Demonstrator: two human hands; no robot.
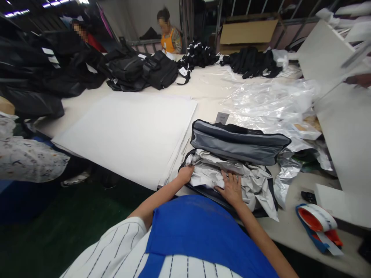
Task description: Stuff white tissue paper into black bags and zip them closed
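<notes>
A grey and black bag [237,143] lies open at the table's near edge, stuffed with crumpled white paper [249,181]. My left hand [185,173] grips the paper at the bag's left corner, fingers curled out of sight. On top of the paper, near the bag's front rim, my right hand [231,188] presses flat with its fingers spread. A grey tag [222,117] sticks up behind the bag.
A stack of large white sheets [127,131] lies left of the bag. Clear plastic wrap [269,102] spreads behind and to the right. Black bags [139,71] pile up at the far side, where two people sit. White boards [344,131] and tape rolls [317,222] lie at right.
</notes>
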